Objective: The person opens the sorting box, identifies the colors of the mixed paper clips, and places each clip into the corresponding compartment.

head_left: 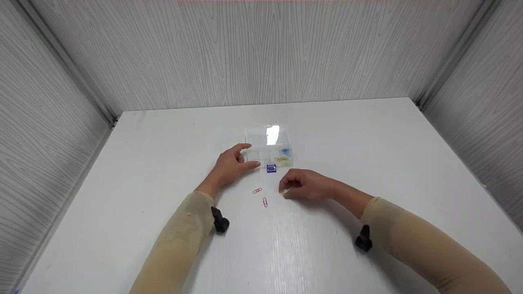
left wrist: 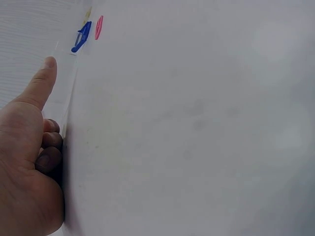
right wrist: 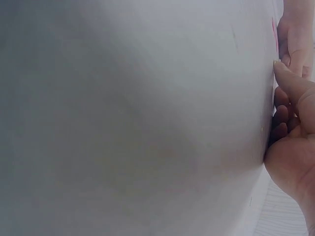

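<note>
A clear plastic compartment box (head_left: 264, 155) stands on the table with its clear lid (head_left: 258, 135) raised at the back. A dark blue latch (head_left: 271, 168) sits at the middle of its front edge. Yellow paper clips (head_left: 282, 159) and blue paper clips (head_left: 285, 150) lie in its right-hand compartments. My left hand (head_left: 231, 164) holds the box's left end, index finger at the back and thumb at the front. My right hand (head_left: 305, 184) pinches a small pale yellowish thing (head_left: 283, 193) just above the table; fingers hide most of it. Two pink paper clips (head_left: 265, 202) lie between the hands.
The white table (head_left: 163, 134) reaches to a grey wood-grain panel (head_left: 261, 53) at the back, with side panels left (head_left: 41, 102) and right (head_left: 482, 106). A black camera mount sits on each sleeve, left (head_left: 220, 221) and right (head_left: 363, 241).
</note>
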### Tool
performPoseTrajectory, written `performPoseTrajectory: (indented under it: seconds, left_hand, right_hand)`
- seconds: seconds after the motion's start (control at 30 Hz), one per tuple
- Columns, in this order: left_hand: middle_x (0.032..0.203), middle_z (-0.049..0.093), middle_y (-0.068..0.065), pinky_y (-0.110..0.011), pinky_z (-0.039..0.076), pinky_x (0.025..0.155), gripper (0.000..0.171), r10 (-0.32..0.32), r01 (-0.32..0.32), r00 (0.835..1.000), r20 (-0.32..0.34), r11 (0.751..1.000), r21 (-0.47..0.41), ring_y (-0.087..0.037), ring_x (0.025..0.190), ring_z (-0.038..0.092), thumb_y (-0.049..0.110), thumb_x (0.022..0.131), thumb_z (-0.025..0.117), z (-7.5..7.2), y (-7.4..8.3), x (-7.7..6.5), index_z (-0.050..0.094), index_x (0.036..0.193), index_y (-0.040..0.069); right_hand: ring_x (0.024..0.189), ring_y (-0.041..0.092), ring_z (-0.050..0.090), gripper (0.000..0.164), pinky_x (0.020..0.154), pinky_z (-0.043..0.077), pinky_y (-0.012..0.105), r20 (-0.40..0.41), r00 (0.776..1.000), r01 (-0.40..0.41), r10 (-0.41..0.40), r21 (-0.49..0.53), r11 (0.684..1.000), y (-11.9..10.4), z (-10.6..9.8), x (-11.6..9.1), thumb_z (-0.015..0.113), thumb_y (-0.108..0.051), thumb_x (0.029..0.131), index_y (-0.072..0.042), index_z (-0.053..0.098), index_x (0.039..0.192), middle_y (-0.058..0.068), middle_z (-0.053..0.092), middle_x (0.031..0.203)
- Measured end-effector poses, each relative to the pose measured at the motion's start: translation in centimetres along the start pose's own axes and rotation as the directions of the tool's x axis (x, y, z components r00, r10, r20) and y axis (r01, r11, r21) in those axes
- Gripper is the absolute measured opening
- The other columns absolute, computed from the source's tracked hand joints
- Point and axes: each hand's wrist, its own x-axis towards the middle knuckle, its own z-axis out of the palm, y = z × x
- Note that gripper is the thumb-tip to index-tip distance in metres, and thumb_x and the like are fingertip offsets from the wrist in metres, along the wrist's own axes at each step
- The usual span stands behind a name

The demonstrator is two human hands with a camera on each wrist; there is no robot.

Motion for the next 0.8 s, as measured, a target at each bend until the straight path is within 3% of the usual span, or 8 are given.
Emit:
performPoseTrajectory:
  seconds: [0.27, 0.8]
  left_hand:
    - [0.085, 0.053, -0.002, -0.034, 0.043, 0.074, 0.075, 0.015, -0.015, 1.000, 0.005, 1.000, 0.001, -0.017, 0.077, 0.050, 0.044, 0.089, 0.087, -0.06, -0.12, 0.08, 0.057, 0.153, 0.019]
    - [0.088, 0.054, -0.002, -0.034, 0.043, 0.074, 0.075, -0.005, 0.005, 1.000, 0.002, 1.000, 0.011, -0.018, 0.079, 0.051, 0.044, 0.089, 0.087, -0.01, 0.04, -0.03, 0.057, 0.153, 0.020]
  right_hand:
    - [0.103, 0.019, 0.057, 0.004, 0.096, 0.046, 0.036, -0.013, 1.000, -0.015, 0.016, 0.026, 1.000, -0.40, 0.00, -0.23, 0.074, -0.014, 0.101, -0.017, 0.077, 0.103, -0.003, 0.067, 0.105]
    - [0.101, 0.019, 0.058, 0.003, 0.092, 0.045, 0.038, -0.024, 0.999, -0.022, 0.023, 0.044, 0.999, -0.19, 0.16, -0.14, 0.074, -0.018, 0.102, -0.017, 0.076, 0.104, -0.003, 0.069, 0.103]
